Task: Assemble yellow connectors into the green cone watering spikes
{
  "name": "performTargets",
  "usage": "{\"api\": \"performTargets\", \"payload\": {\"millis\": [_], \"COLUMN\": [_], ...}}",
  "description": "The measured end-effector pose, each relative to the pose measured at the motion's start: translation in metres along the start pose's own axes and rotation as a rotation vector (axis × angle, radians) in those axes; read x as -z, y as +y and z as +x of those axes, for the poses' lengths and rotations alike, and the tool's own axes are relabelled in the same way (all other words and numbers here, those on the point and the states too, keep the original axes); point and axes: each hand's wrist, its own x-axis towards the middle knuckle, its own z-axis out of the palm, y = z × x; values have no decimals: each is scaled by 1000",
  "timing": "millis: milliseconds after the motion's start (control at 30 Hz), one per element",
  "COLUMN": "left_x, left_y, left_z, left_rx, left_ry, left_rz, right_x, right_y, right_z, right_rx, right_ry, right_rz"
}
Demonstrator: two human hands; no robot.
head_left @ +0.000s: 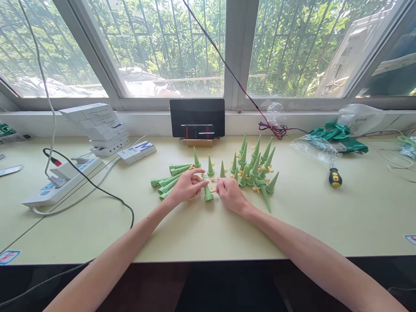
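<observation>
At the centre of the table lies a green plastic watering spike [208, 195], its wide end toward me. My left hand [188, 186] reaches over it from the left, thumb and fingers bent around its narrow part. Close by on the right, my right hand [231, 195] is closed with its fingertips pinched; what is in the pinch is hidden. A small yellow valve [212, 190] shows beside those fingertips. Several green spike bodies [167, 185] lie left of my left hand. Beyond my right hand stands a cluster of upright green spikes [255, 167] with yellow valves at their bases.
A phone [199, 132] leans on a dark tablet [197, 108] by the window. White boxes [100, 125] and a power strip [61, 182] with cables are at left. A screwdriver [335, 177], a green bag [341, 138] and clear plastic wrap lie at right.
</observation>
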Motion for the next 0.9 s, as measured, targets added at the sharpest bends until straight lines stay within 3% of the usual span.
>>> {"api": "performTargets", "payload": {"millis": [300, 900], "left_x": [-2, -5], "left_y": [-4, 2], "left_z": [2, -2], "left_rx": [14, -72], "left_ry": [97, 159], "left_rz": [62, 284], "right_x": [-4, -4], "right_y": [0, -4], "right_z": [-4, -7], "right_rx": [56, -16], "right_ry": [-23, -68], "right_rz": [46, 104]}}
